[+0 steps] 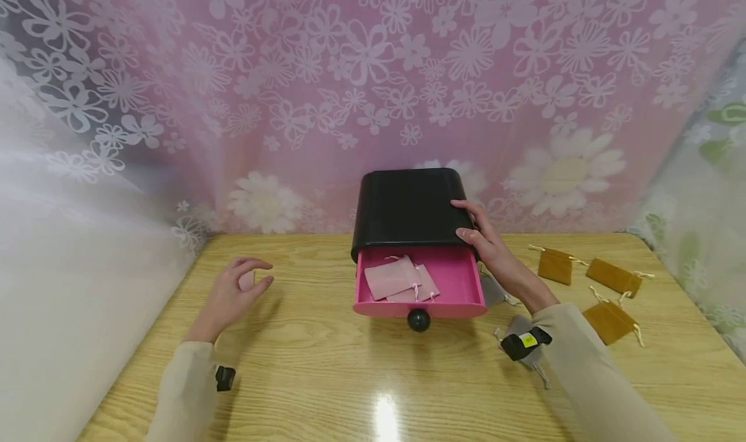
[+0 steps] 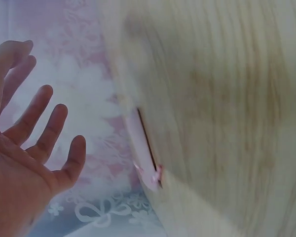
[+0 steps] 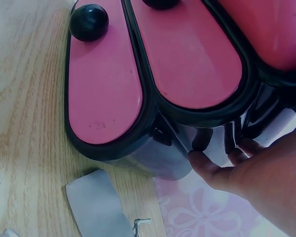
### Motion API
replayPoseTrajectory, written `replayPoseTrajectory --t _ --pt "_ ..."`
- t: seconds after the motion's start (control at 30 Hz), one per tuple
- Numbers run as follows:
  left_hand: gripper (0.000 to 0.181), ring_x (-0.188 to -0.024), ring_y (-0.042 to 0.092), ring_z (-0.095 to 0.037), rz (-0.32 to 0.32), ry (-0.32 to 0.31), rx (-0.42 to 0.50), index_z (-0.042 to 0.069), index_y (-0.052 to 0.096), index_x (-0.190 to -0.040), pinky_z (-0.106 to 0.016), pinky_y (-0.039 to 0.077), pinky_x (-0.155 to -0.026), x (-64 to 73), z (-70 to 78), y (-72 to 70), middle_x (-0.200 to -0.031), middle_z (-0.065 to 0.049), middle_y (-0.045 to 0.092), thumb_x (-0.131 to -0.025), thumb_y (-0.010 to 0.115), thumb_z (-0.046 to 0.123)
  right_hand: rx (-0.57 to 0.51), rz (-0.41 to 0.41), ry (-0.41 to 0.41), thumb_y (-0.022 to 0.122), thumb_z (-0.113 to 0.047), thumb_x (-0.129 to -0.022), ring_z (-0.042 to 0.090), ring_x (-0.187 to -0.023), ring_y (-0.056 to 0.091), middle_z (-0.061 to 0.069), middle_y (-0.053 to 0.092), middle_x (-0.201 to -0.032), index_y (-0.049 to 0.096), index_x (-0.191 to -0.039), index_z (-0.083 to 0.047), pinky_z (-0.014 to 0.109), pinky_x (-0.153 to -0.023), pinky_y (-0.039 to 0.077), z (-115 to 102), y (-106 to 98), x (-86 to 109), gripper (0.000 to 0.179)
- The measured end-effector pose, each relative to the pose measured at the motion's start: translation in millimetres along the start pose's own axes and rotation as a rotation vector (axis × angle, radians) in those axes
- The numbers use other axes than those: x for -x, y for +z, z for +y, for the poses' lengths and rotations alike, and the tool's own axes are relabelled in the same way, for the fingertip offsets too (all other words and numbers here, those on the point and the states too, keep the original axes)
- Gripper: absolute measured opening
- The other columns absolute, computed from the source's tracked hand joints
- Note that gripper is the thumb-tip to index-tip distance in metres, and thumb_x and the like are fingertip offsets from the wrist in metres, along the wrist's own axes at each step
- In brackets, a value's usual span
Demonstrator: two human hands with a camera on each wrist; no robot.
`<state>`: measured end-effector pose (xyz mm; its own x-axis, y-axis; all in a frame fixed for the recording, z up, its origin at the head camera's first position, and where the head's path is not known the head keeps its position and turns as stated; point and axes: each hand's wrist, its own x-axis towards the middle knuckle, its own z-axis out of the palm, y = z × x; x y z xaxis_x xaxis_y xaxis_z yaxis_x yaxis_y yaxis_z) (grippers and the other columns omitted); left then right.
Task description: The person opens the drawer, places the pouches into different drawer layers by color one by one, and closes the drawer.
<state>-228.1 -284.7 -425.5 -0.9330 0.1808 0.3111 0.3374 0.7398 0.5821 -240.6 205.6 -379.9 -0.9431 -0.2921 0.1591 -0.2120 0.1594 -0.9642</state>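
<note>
A black chest of drawers (image 1: pixel 414 206) stands near the table's back edge, its top pink drawer (image 1: pixel 457 277) pulled out. Inside lie pink drawstring pouches (image 1: pixel 392 279). My right hand (image 1: pixel 492 244) rests against the chest's right side, thumb and a finger on its top; in the right wrist view more fingers (image 3: pixel 209 168) touch the black side. To the left, my left hand (image 1: pixel 230 296) hovers over the table, fingers spread and slightly bent, holding nothing. Another pink pouch (image 2: pixel 144 148) lies on the table beyond it, mostly hidden by the hand in the head view.
Several mustard-brown pouches (image 1: pixel 555 266) lie on the table at the right. Grey pouches (image 3: pixel 96 202) lie beside the chest, partly behind my right arm. A black knob (image 1: pixel 418 320) sticks out from the open drawer. A flowered curtain (image 1: pixel 326 105) hangs behind the table.
</note>
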Motion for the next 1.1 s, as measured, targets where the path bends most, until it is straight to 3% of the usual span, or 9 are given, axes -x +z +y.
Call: replayPoseTrajectory --t 0.4,0.7,0.87,1.1 --pt "0.042 -0.131 0.049 -0.053 -0.110 -0.116 -0.155 0.007 0.066 -0.132 -0.072 0.038 -0.104 2.5 -25.9 -25.2 -0.143 -0.027 0.056 -0.101 0.064 0.034 -0.010 -0.012 -0.004 0.039 -0.024 -0.106 0.040 -0.143 0.037 0.015 0.018 -0.166 0.023 -0.160 -0.027 0.013 -0.093 0.046 -0.8 0.7 -0.9 0.056" --pt "0.046 -0.133 0.047 -0.054 -0.167 -0.213 -0.206 0.011 0.064 -0.137 -0.072 0.038 -0.103 4.1 -40.9 -32.0 -0.147 -0.030 0.051 -0.102 0.060 0.041 -0.015 -0.014 -0.003 0.039 -0.023 -0.106 0.039 -0.142 0.037 0.015 0.020 -0.165 0.023 -0.160 -0.027 0.014 -0.094 0.046 -0.9 0.2 -0.6 0.056" --pt "0.045 -0.130 0.046 -0.057 -0.213 -0.182 -0.277 0.007 0.064 -0.136 -0.074 0.038 -0.101 6.4 -45.9 -31.1 -0.147 -0.034 0.049 -0.104 0.058 0.037 -0.015 -0.009 -0.007 0.039 -0.023 -0.106 0.039 -0.141 0.037 0.016 0.019 -0.165 0.023 -0.160 -0.026 0.014 -0.093 0.046 -1.3 -0.1 0.2 0.056" --pt "0.034 -0.119 0.054 -0.060 -0.215 -0.119 -0.331 0.006 0.070 -0.126 -0.076 0.042 -0.092 8.4 -50.4 -28.2 -0.132 -0.036 0.060 -0.100 0.064 0.027 -0.013 -0.009 -0.007 0.039 -0.022 -0.106 0.039 -0.140 0.038 0.016 0.019 -0.166 0.024 -0.160 -0.027 0.014 -0.093 0.046 1.3 -0.3 0.5 0.056"
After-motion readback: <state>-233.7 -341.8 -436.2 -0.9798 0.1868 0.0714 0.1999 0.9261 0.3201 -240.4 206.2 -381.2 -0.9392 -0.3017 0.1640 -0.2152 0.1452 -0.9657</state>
